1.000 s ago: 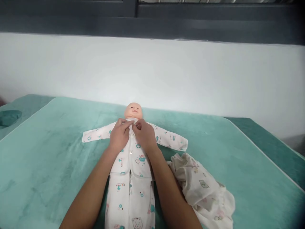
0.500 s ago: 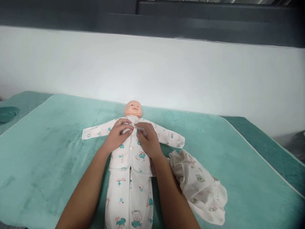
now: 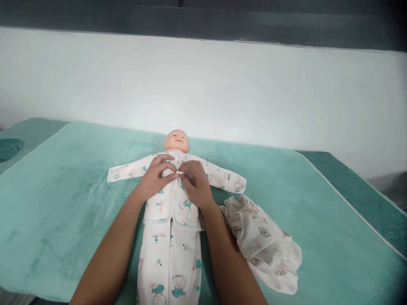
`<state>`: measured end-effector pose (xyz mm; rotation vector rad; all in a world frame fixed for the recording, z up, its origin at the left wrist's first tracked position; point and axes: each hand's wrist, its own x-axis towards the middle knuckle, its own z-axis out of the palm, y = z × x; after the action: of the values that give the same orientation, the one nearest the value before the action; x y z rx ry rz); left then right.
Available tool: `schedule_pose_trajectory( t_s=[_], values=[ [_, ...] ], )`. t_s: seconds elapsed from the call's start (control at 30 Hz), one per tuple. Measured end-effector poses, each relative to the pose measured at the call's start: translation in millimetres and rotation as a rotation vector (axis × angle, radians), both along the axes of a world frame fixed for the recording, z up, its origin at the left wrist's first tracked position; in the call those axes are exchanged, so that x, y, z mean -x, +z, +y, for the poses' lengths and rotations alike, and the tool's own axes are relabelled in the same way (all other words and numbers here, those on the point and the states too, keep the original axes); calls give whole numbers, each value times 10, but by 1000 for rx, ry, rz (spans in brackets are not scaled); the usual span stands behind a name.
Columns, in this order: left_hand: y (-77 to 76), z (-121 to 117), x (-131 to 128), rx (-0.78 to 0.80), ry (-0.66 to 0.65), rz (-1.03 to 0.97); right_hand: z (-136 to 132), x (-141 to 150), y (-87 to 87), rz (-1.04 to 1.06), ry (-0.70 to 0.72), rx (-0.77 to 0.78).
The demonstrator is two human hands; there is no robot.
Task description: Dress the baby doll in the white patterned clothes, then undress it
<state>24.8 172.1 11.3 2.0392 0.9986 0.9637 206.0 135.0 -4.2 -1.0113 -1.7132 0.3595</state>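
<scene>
A baby doll (image 3: 176,140) lies on its back, dressed in a white printed jacket (image 3: 187,207) with its sleeves spread to both sides. My left hand (image 3: 158,176) pinches the jacket's front edge at the chest between thumb and fingers. Close beside it, my right hand (image 3: 195,180) grips the opposite front edge, and a small fold of cloth stands up between the fingertips. My fingers hide any button there. White printed trousers (image 3: 170,262) cover the doll's lower half, below the jacket hem.
To the right of the doll, a crumpled white printed cloth garment (image 3: 267,245) lies near my right forearm. Everything rests on a green padded mat (image 3: 63,203). A white wall (image 3: 203,84) rises behind, with a dark ledge (image 3: 203,25) above it.
My fingertips have drawn the jacket's front edges together, and a fold of cloth now shows raised between them. The view has tilted slightly downward.
</scene>
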Motion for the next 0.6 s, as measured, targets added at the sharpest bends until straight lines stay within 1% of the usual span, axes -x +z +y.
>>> schedule_pose_trajectory(
  t_s=[0.07, 0.17, 0.2, 0.23, 0.33, 0.4, 0.5, 0.6],
  values=[
    [-17, -3, -26, -42, 45, -24, -5, -19, 1, 51, 30, -12],
    [3, -9, 18, -12, 68, -96, -39, -64, 54, 133, 57, 27],
    [26, -15, 55, 16, 41, -107, -60, -81, 84, 124, 59, 52],
    [56, -24, 98, 49, -14, -93, -84, -95, 117, 86, 59, 77],
    [162, -64, 231, 151, -225, 44, -162, -127, 207, -141, 89, 127],
    [219, -91, 292, 202, -309, 136, -202, -137, 245, -238, 122, 156],
    [265, -116, 323, 202, -353, 207, -224, -146, 264, -253, 186, 193],
    [280, -121, 301, 132, -344, 242, -203, -139, 267, -232, 257, 219]
  ],
)
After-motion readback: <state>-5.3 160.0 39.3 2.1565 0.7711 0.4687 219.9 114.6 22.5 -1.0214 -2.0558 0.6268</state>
